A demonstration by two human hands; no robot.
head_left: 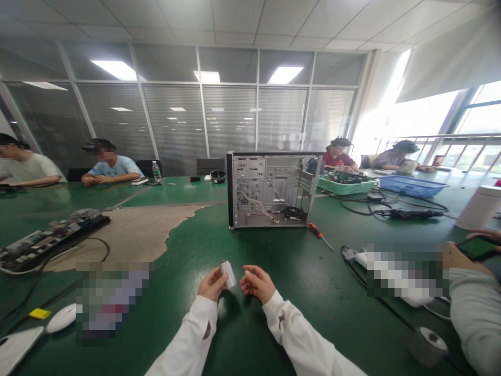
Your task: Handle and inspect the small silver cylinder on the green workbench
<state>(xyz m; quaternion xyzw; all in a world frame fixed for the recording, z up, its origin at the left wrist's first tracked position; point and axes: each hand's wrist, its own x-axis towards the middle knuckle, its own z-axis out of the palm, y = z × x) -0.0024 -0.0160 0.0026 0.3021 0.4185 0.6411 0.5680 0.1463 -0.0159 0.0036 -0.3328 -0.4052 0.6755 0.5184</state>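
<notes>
Between the thumb and fingers of my left hand (pixel 212 283) is a small white box-like object (pixel 228 275), held a little above the green table. My right hand (pixel 257 283) is just to the right of it, fingers curled but apart, touching nothing. Beyond both hands an open computer case (pixel 272 190) stands upright, its inside facing me, with loose cables and a black fan (pixel 294 212) at the bottom. An orange-handled screwdriver (pixel 321 236) lies by the case's right corner.
Power strips lie at left (pixel 50 240) and right (pixel 399 277). A green basket (pixel 346 186) and a blue basket (pixel 413 186) stand at the back right. A person's sleeved arm (pixel 473 308) reaches in at right, holding a phone. Several people sit across the green table (pixel 195 324).
</notes>
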